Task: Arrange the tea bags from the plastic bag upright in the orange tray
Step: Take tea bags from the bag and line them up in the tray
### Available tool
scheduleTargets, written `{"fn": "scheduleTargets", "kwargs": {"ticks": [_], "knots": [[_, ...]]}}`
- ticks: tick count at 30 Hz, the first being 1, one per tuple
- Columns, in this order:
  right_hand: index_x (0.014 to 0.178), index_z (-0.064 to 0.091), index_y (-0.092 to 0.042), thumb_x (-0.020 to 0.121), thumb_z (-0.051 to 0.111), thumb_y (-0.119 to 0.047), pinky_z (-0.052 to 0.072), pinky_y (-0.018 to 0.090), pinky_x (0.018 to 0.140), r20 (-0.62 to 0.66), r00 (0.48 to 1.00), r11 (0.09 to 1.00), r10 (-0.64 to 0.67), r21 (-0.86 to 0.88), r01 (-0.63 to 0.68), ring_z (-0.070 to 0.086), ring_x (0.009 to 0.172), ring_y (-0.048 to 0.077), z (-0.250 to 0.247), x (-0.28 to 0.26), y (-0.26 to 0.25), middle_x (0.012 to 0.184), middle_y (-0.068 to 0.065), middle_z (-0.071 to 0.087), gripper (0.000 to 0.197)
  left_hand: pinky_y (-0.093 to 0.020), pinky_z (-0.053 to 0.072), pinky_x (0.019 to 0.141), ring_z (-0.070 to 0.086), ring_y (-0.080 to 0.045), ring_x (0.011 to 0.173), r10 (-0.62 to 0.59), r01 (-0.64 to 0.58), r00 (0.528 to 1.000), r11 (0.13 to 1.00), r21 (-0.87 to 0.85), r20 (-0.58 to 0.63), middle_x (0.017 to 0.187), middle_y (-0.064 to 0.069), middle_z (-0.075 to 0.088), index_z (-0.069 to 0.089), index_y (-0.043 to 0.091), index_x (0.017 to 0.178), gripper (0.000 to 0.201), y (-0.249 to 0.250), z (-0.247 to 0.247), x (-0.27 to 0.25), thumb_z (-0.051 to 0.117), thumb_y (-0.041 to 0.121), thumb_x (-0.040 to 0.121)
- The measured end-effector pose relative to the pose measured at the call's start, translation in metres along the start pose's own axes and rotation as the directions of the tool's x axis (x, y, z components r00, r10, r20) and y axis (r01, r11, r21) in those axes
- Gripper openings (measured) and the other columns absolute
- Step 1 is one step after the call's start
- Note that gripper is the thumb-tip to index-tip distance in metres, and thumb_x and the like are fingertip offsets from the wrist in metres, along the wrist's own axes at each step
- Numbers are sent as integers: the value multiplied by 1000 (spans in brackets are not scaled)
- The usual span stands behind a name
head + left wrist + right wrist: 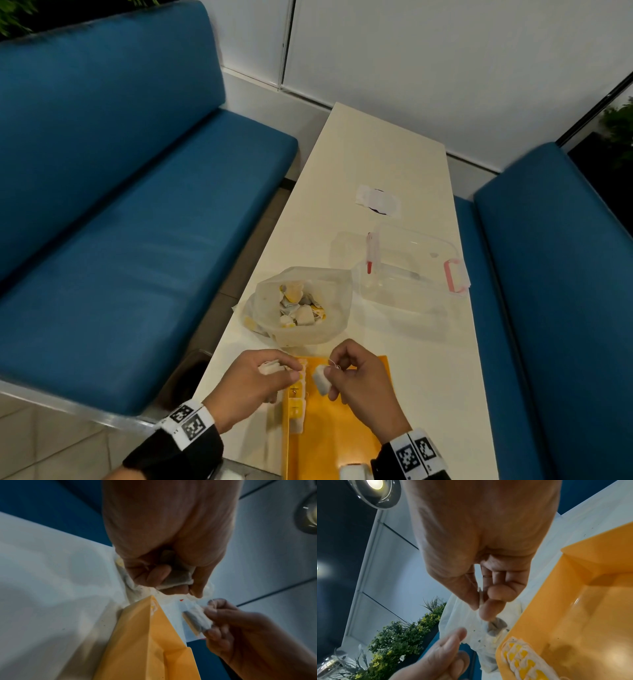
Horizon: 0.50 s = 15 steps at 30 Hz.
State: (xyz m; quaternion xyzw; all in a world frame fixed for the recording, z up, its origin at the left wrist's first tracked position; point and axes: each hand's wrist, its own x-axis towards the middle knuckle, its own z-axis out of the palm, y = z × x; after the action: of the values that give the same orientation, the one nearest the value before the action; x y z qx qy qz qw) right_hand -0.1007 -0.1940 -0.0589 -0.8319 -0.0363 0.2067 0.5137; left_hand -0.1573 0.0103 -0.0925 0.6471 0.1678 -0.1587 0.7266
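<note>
Both hands are working above the far end of the orange tray (342,428) on the table (394,154). Left hand (250,383) is pinching one tea bag (176,577); right hand (359,380) is pinching another tea bag (321,380) by its string. Judged light, soft, tearable; hold the paper edge. More are sitting in the plastic bag (329,329). Tray row (522,660) is partly cut off.

Orange tray (346,435), yellow-tagged white tea bags (522,658)
</note>
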Motion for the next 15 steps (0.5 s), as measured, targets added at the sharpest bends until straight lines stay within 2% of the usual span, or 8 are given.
{"fn": "scheduleTargets", "kwargs": {"ticks": [2,4,6,8,11,15], "knots": [[83,59,-10,88,68,-2,40,26,46,-6,1000,1000,12,23,-12,65,51,24,1,1,-1,70,4,55,13,-21,49,60,65,-4,68,71,-73,996,995,62,45,82,7,74,83,25,92,16,7,9,-2,85,13,82],[83,60,-10,87,68,-2,40,25,46,-17,1000,999,11,39,-10,65,50,25,3,2,-5,69,4,56,13,-22,55,74,70,-3,83,124,-131,990,984,117,65,90,12,77,83,32,95,27,11,16,-1,90,15,75],[84,60,-8,86,68,-1,42,23,48,-19,1000,998,4,57,-3,65,51,23,4,2,-9,70,5,57,11,-27,56,88,71,-5,97,178,-184,983,964,193,47,98,13,78,81,39,97,36,13,20,0,93,18,69],[86,62,-6,86,72,-4,43,21,49,-18,1000,996,14,89,-13,66,53,21,5,1,-12,71,4,59,10,-29,55,95,70,-3,104,215,-220,976,945,243,47,102,16,78,81,40,100,41,13,20,2,95,23,66],[90,66,-10,85,76,-8,45,24,52,4,1000,992,30,125,-31,67,57,19,5,-3,-15,72,2,64,11,-28,53,96,68,0,106,250,-265,964,913,311,87,102,21,77,80,41,103,42,14,20,-1,95,31,65],[97,71,-13,84,70,0,47,28,56,72,997,986,25,162,-36,59,58,13,3,-8,-13,77,4,66,18,-28,56,87,71,-4,95,238,-244,970,929,280,54,95,14,78,82,39,96,31,11,19,-3,93,28,70]]}}
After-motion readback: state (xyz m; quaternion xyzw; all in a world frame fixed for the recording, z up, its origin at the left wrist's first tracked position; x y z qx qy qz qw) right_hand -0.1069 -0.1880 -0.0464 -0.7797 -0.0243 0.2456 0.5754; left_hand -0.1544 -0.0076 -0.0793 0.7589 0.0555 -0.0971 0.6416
